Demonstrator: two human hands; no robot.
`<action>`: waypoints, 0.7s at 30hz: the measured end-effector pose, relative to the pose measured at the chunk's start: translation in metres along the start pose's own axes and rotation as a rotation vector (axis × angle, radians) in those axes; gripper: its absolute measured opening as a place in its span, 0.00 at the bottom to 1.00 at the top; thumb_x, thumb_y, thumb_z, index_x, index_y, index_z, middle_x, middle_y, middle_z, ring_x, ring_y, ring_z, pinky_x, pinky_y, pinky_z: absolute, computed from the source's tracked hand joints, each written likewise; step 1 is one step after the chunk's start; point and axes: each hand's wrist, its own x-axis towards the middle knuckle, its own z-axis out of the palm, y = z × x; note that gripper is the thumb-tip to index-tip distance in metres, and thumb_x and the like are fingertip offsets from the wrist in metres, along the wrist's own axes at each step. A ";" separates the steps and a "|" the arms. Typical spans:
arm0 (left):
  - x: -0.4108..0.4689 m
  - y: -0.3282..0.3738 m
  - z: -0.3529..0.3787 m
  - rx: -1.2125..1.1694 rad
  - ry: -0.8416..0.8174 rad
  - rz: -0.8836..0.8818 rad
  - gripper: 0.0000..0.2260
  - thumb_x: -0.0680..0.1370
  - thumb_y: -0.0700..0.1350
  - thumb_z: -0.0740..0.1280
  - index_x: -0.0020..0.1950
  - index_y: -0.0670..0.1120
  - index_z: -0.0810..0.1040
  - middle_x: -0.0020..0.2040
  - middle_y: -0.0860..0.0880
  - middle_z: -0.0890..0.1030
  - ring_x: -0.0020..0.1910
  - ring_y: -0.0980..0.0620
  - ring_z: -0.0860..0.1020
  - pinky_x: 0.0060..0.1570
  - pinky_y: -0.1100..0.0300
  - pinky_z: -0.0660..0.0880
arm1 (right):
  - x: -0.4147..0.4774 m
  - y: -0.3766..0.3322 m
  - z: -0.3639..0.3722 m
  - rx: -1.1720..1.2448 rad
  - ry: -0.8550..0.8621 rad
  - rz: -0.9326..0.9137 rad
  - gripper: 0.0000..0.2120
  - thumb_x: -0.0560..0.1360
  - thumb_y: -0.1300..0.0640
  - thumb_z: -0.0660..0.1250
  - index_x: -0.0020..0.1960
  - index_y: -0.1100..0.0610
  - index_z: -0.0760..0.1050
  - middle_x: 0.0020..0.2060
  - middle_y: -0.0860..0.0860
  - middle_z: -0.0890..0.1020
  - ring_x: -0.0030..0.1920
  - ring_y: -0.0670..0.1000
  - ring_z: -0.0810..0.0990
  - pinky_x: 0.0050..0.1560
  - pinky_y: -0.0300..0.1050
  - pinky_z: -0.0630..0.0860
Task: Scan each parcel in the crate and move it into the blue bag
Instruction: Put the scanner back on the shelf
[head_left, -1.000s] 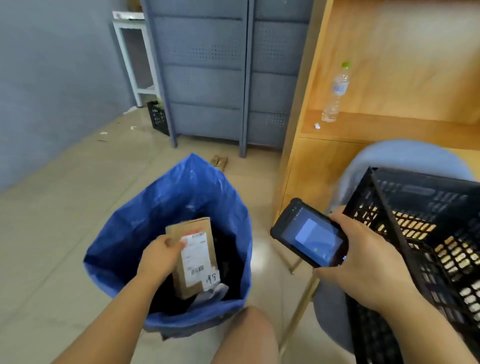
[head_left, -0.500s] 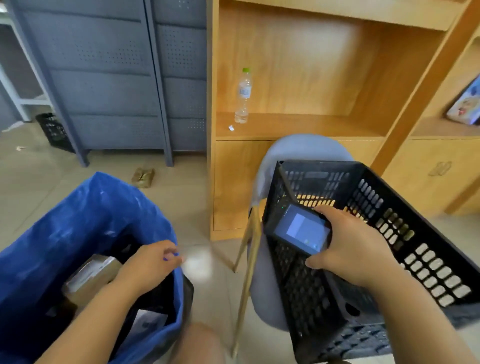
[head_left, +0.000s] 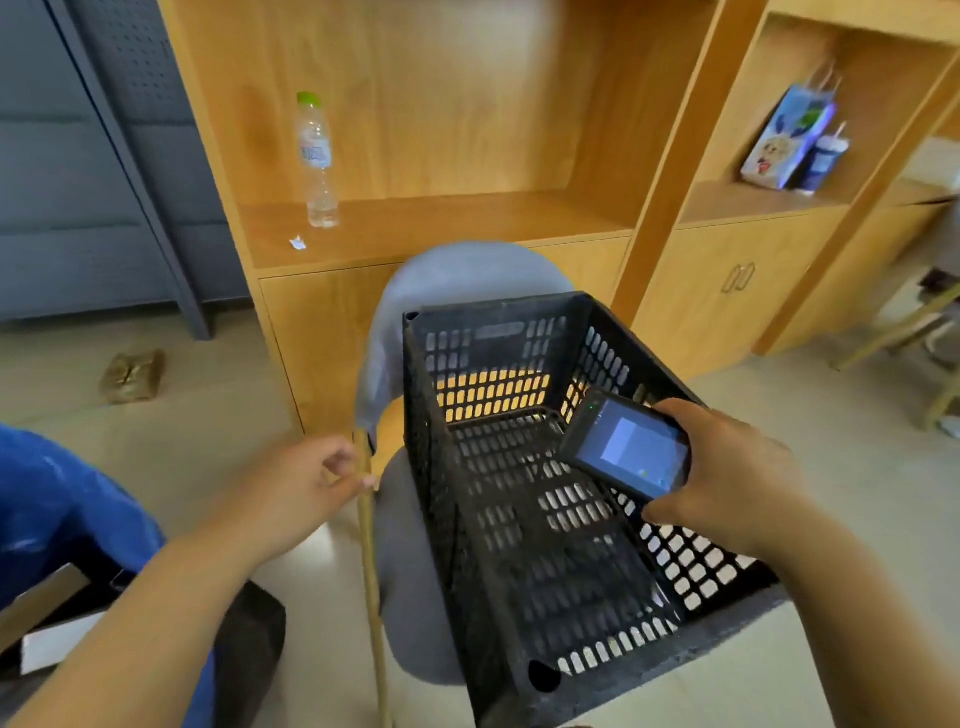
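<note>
Over the black crate (head_left: 519, 519), the right hand (head_left: 727, 483) clasps a scanner (head_left: 628, 449).

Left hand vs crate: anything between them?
Head view: between the left hand and the black crate stand the chair's wooden leg and the grey seat edge; no parcel.

The black crate (head_left: 524, 499) stands open-topped on a grey chair (head_left: 415, 571), its inside bare and reachable from above. The right hand (head_left: 727, 478) with the scanner (head_left: 628, 452) overhangs its right wall. The left hand (head_left: 296, 488) hangs beside the chair's wooden leg (head_left: 371, 571), between crate and blue bag (head_left: 67, 504).
</note>
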 end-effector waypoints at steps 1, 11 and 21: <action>0.004 0.004 -0.001 0.011 0.014 0.015 0.11 0.75 0.51 0.70 0.55 0.48 0.79 0.46 0.56 0.77 0.43 0.59 0.75 0.41 0.68 0.69 | 0.004 0.003 0.001 -0.006 -0.008 -0.003 0.41 0.55 0.41 0.74 0.64 0.44 0.61 0.43 0.43 0.70 0.41 0.48 0.70 0.39 0.45 0.70; 0.081 0.064 -0.020 0.231 -0.107 0.071 0.09 0.77 0.56 0.66 0.50 0.53 0.76 0.44 0.56 0.78 0.44 0.56 0.76 0.39 0.61 0.70 | 0.069 0.023 -0.027 0.066 -0.223 0.051 0.40 0.57 0.42 0.75 0.64 0.45 0.60 0.45 0.43 0.70 0.44 0.48 0.71 0.43 0.46 0.70; 0.091 0.162 -0.070 0.350 -0.243 -0.008 0.11 0.78 0.58 0.63 0.56 0.54 0.74 0.47 0.56 0.78 0.47 0.55 0.76 0.47 0.59 0.74 | 0.116 0.061 -0.126 -0.029 -0.321 0.034 0.37 0.57 0.43 0.72 0.63 0.48 0.63 0.47 0.46 0.73 0.45 0.51 0.72 0.40 0.46 0.64</action>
